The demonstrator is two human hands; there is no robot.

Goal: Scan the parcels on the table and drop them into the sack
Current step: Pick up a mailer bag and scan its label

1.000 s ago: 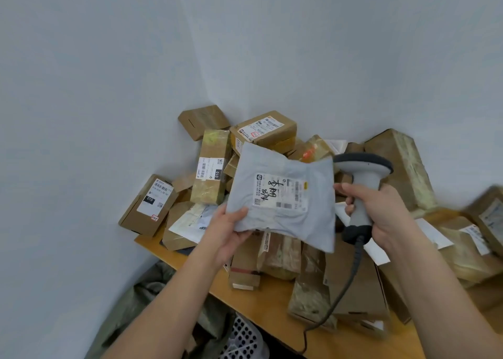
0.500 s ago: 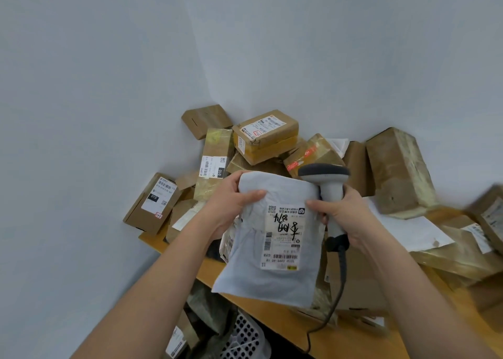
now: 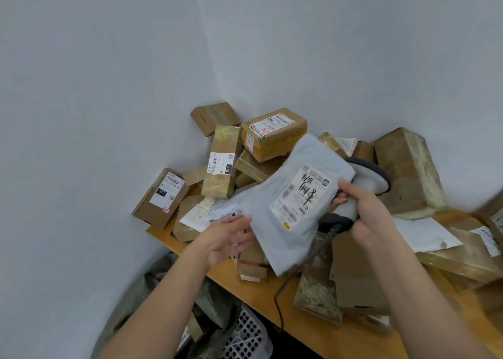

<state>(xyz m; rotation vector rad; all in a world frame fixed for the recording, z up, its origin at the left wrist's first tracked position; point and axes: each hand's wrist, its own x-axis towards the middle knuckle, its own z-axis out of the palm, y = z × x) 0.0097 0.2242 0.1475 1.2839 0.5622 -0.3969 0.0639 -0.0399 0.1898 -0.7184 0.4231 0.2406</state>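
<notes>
A grey plastic mailer (image 3: 294,203) with a white label and black handwriting hangs tilted over the parcel pile. My right hand (image 3: 364,217) grips the handle of a grey barcode scanner (image 3: 367,180), and its thumb pins the mailer's right edge against the scanner. My left hand (image 3: 228,236) lies palm up with straight fingers at the mailer's lower left edge, touching it or just short of it. A grey-green sack (image 3: 163,285) gapes under the table's left end, with a parcel inside it.
Several brown cardboard parcels (image 3: 272,135) are heaped on the wooden table (image 3: 326,334) in the wall corner. A white perforated basket (image 3: 245,337) stands below the table edge beside the sack. The scanner's black cable (image 3: 277,298) hangs over the front edge.
The mailer has swung from hanging upright to a tilt towards the right. My left hand has let go of its top and dropped to its lower left edge. My right hand has moved right.
</notes>
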